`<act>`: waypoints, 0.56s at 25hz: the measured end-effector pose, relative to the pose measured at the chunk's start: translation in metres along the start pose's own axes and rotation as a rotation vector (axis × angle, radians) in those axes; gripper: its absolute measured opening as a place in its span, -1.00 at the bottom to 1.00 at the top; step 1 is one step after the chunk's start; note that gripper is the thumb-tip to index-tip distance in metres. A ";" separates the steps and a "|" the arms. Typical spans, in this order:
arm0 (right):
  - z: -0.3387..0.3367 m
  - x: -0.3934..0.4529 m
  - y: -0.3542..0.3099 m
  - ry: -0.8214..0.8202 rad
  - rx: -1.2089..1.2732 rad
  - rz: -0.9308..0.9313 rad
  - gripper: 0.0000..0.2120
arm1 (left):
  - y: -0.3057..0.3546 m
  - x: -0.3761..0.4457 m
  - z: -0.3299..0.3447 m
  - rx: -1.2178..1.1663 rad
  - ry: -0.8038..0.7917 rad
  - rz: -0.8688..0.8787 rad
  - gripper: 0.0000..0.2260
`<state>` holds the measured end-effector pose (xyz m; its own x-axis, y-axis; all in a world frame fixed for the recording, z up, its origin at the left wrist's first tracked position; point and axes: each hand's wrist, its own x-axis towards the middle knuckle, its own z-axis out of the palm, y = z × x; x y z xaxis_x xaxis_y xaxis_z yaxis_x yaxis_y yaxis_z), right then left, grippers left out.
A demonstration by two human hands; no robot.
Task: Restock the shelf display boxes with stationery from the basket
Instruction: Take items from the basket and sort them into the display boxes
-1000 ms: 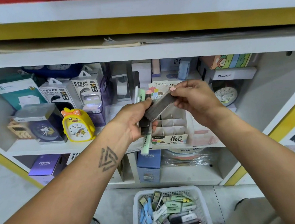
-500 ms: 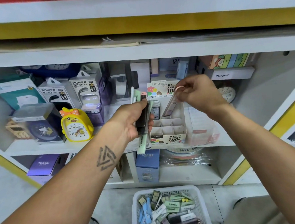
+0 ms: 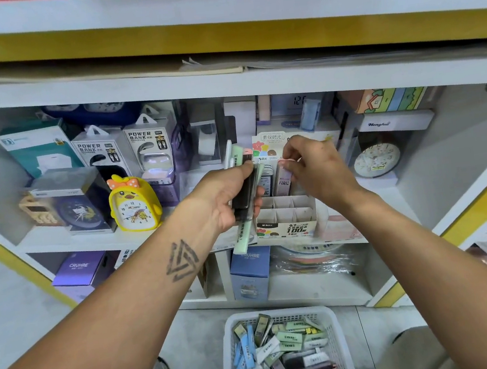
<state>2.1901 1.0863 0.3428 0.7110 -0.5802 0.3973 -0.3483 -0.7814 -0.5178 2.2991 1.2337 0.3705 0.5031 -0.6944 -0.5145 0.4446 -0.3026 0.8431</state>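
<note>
Right now the right hand pinches a pale lead case upright over the display box.
Left hand, at nine o'clock of it, grips spare cases; basket at six.

A shop: boxed power banks line shelves.

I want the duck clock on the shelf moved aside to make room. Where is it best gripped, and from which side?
Probably by its two flat sides, coming straight in from the open front of the shelf. The yellow duck clock stands upright facing out; its domed top carries a bow, a poor hold. A clear boxed clock crowds its left side, so that finger has little room; the right side looks freer.
</note>
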 end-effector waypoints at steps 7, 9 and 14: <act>-0.002 -0.001 -0.014 0.007 -0.003 0.011 -0.83 | 0.001 -0.003 0.003 0.027 -0.043 -0.005 -0.70; -0.006 -0.001 -0.025 -0.054 0.441 0.233 -0.84 | 0.000 -0.003 0.005 0.038 -0.043 -0.004 -0.71; -0.011 -0.009 -0.033 -0.201 0.722 0.371 -0.86 | -0.001 -0.004 0.008 0.072 -0.087 -0.014 -0.69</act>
<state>2.1884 1.1149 0.3645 0.7465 -0.6653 -0.0022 -0.1528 -0.1682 -0.9738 2.2905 1.2315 0.3725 0.4293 -0.7429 -0.5136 0.3949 -0.3569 0.8465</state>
